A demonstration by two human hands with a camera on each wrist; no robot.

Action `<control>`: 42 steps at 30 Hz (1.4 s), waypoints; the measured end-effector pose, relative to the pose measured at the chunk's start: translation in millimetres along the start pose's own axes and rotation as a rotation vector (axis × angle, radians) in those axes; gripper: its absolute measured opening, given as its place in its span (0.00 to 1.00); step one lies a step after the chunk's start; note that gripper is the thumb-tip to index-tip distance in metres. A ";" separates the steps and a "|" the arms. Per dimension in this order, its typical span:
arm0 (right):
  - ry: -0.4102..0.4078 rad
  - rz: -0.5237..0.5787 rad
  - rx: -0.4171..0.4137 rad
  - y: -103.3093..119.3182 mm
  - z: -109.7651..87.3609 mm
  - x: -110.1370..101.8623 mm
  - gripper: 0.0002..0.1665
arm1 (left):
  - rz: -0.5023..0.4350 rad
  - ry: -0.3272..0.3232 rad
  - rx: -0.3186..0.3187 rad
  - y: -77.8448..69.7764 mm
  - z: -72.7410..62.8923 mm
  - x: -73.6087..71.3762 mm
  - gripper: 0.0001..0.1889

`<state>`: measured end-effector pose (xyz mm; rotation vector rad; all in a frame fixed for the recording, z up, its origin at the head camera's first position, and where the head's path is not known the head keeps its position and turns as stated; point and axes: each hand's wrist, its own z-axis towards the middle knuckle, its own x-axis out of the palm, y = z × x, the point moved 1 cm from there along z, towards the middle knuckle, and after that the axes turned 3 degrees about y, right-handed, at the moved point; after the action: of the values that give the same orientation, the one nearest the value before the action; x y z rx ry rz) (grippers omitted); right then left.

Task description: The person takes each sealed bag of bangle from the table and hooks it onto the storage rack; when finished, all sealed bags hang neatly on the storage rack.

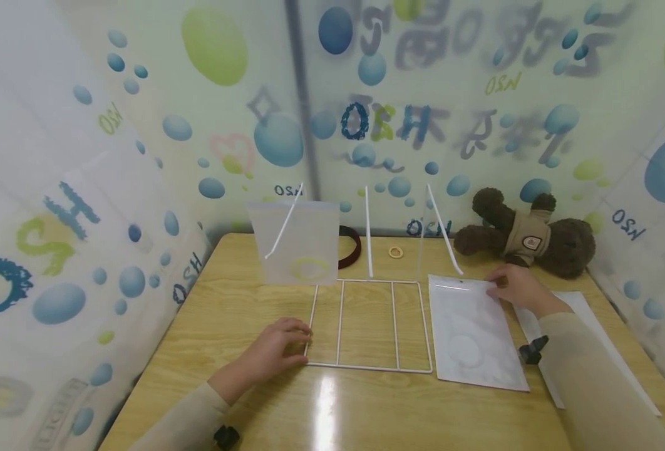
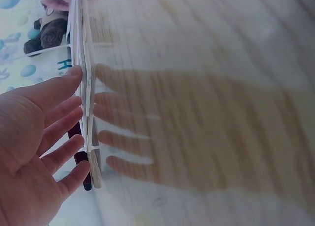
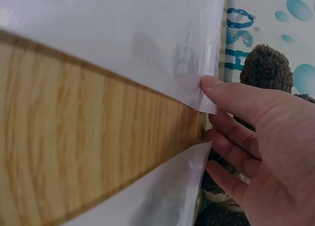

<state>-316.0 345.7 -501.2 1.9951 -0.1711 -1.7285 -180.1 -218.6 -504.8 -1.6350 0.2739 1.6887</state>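
Note:
My right hand (image 1: pixel 521 291) pinches the far right corner of a flat white zip pouch (image 1: pixel 476 338), thumb on top. In the right wrist view, the pouch corner (image 3: pixel 204 100) sits at the thumb, and a second white pouch (image 3: pixel 167 186) lies just below the fingers. A white wire rack (image 1: pixel 366 368) rests on the table left of the first pouch, with slanting prongs (image 1: pixel 369 232) rising behind. At the rack's left side is my left hand (image 1: pixel 270 354), fingers spread and touching the wire. A translucent frosted sheet (image 1: pixel 310 244) stands upright by the left prong.
Behind the rack lie a dark red ring (image 1: pixel 357 247) and a small wooden ring (image 1: pixel 396 252). A brown teddy bear (image 1: pixel 569 241) lies at the back right. Patterned curtains (image 1: pixel 225 125) enclose the wooden table (image 1: pixel 237 282) at the back and sides.

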 end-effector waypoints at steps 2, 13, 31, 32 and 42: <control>-0.001 0.014 0.015 0.3 -0.6 -1.6 0.18 | -0.002 0.006 -0.007 -1.0 0.0 -0.3 0.20; -0.030 0.062 0.036 8.8 -9.4 -12.0 0.10 | 0.012 0.019 -0.026 -3.3 -0.7 -1.0 0.19; -0.154 0.078 -0.031 52.1 -59.0 -30.8 0.12 | 0.006 -0.005 0.000 -4.1 0.3 0.1 0.19; -0.165 0.071 -0.039 55.2 -61.6 -32.6 0.11 | 0.010 -0.009 0.005 -3.6 0.5 0.3 0.19; -0.354 -0.017 -0.183 81.3 -84.0 -41.9 0.06 | 0.002 0.003 -0.020 1.1 -1.0 2.2 0.20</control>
<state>-225.7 315.2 -421.6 1.5557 -0.1089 -2.0196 -179.9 -219.2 -507.4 -1.6528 0.2613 1.6951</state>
